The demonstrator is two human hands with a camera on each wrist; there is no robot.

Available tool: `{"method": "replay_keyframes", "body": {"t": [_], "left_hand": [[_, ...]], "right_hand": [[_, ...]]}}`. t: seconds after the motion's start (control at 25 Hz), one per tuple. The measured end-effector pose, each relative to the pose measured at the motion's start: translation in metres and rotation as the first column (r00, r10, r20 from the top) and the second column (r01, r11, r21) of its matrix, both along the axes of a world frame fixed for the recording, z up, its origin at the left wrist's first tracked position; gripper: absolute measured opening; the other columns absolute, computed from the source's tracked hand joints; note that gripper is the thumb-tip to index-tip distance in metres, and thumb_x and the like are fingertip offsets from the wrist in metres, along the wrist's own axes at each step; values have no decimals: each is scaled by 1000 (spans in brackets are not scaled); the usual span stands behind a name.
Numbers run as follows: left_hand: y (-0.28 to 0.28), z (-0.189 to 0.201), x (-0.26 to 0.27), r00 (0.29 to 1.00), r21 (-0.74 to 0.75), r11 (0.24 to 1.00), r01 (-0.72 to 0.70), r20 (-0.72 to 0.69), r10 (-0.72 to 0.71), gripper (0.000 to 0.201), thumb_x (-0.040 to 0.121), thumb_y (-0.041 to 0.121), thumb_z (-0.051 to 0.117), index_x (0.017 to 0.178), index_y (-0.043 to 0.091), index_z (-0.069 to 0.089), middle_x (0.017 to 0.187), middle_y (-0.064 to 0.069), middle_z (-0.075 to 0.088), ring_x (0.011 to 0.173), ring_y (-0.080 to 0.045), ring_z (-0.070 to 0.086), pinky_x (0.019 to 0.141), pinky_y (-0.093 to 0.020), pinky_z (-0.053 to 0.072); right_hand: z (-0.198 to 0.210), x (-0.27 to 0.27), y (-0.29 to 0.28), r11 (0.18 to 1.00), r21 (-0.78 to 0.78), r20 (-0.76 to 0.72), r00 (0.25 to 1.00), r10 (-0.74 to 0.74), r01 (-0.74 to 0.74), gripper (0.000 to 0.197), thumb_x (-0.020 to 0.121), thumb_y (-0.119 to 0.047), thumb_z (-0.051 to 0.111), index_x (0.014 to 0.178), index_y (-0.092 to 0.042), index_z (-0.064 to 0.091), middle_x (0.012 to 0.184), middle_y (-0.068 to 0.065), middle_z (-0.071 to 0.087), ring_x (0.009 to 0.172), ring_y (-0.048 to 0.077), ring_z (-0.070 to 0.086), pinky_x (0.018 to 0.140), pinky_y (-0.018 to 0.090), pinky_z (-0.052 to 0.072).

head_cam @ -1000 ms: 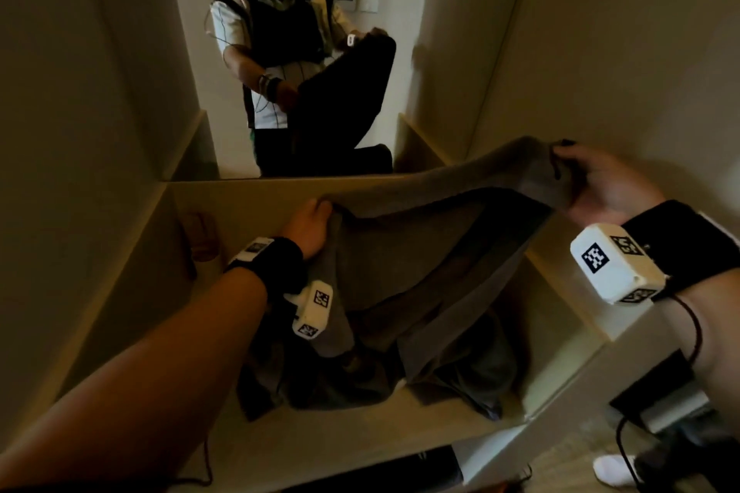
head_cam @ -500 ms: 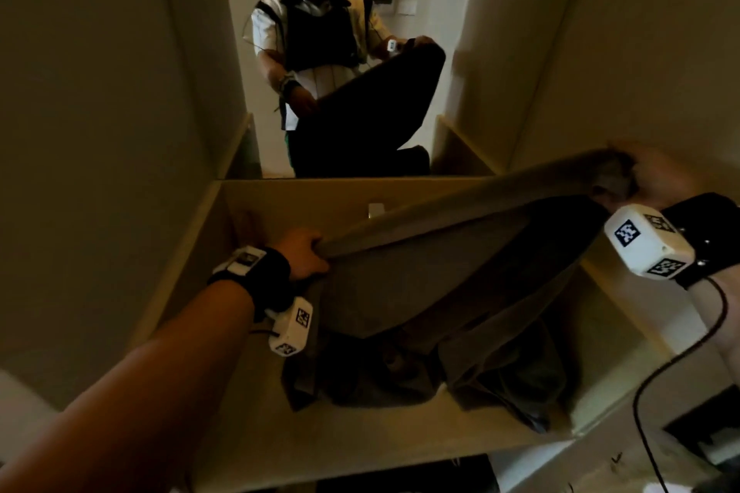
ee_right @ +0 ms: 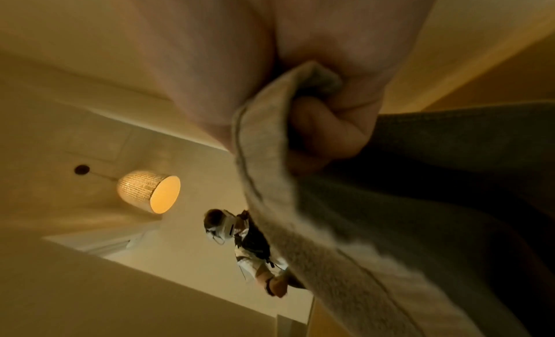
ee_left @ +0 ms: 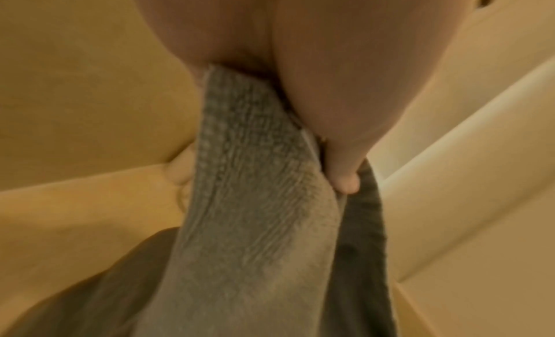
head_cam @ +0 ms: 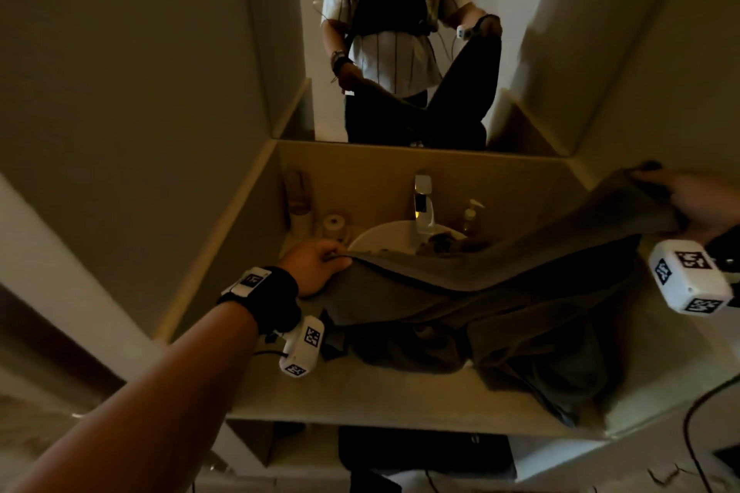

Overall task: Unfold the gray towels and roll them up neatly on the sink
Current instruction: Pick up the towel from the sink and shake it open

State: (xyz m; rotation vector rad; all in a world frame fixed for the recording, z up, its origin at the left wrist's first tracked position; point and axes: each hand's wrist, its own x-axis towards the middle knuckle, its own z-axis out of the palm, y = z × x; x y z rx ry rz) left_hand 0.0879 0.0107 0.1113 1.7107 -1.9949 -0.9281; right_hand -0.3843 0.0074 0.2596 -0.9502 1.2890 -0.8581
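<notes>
A gray towel (head_cam: 500, 260) stretches across the sink counter between my two hands. My left hand (head_cam: 316, 266) pinches one corner low at the left, near the white basin (head_cam: 384, 236). My right hand (head_cam: 696, 204) grips the opposite corner, raised at the far right. The left wrist view shows the towel edge (ee_left: 255, 199) caught between thumb and fingers. Seen from the right wrist, my fingers curl round a bunched corner of the towel (ee_right: 270, 133). More gray towel cloth (head_cam: 520, 348) lies heaped on the counter under the stretched one.
A chrome tap (head_cam: 423, 204) stands behind the basin, a pump bottle (head_cam: 471, 217) to its right. Small jars and bottles (head_cam: 316, 212) crowd the back left corner. A mirror (head_cam: 400, 32) above shows me. Walls close in on both sides; the counter front edge (head_cam: 360, 408) is bare.
My hands have spread further apart, pulling the towel more open. The left hand has dropped toward the counter, and the tap and basin behind the towel now show.
</notes>
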Motion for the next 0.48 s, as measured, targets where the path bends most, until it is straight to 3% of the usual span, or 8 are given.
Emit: {"method": "replay_keyframes", "body": {"t": [0.04,0.16,0.2,0.24,0.28,0.32,0.4,0.48], "left_hand": [[4,8,-6,999,13,1000,7,-42,-6,11,101,24,56,102,28,67,107,-5,70,102,-25,66,93,-45,54],[17,30,-27,949,79,996,44,-315,-17,27,100,-2,48,120,13,58,107,-9,70,91,-21,66,83,-36,55],[21,36,-35,921,79,995,58,-390,-23,31,98,-8,48,119,14,54,101,-5,70,83,-15,66,76,-31,53],[26,43,-43,909,43,997,72,-415,-47,32,97,-10,48,116,16,51,94,0,71,77,-9,66,70,-26,53],[30,47,-49,921,-1,995,97,-379,-90,31,97,-9,50,115,16,50,91,5,72,76,-4,66,68,-22,52],[33,51,-53,938,-39,991,124,-321,-130,28,98,-6,51,116,16,51,92,6,72,79,0,67,70,-18,51],[39,58,-56,973,-159,967,197,-87,-213,25,100,4,53,115,23,59,104,5,71,96,-3,65,83,-21,50],[43,62,-51,973,-192,956,221,106,-203,32,101,13,52,104,43,63,114,6,69,106,-10,62,93,-29,48]], "right_hand": [[0,7,3,993,-50,-145,983,-115,109,42,92,-31,56,63,-5,72,55,15,66,48,18,68,42,25,54],[0,26,16,999,-45,-182,983,-31,23,35,91,-28,58,69,-6,74,64,14,70,52,20,69,47,28,57],[-1,31,22,999,-37,-227,974,5,-14,31,81,-34,70,76,-3,71,68,17,70,55,23,69,51,30,59],[-4,33,20,998,-19,-345,938,44,-54,46,64,-42,82,82,-1,69,72,20,70,58,26,70,55,32,59],[-12,32,14,995,-39,-440,895,69,-96,62,51,-48,88,85,1,69,77,23,70,63,28,69,61,34,58],[-13,34,15,985,-61,-565,819,97,-159,65,54,-49,88,88,3,70,82,26,70,69,30,67,69,37,54],[-17,40,17,968,-106,-749,658,72,-226,41,82,-34,75,90,6,71,86,27,69,76,31,63,74,37,46],[-20,33,14,973,-149,-760,650,2,-177,32,92,-26,64,90,5,71,83,22,68,78,32,62,75,38,47]]}}
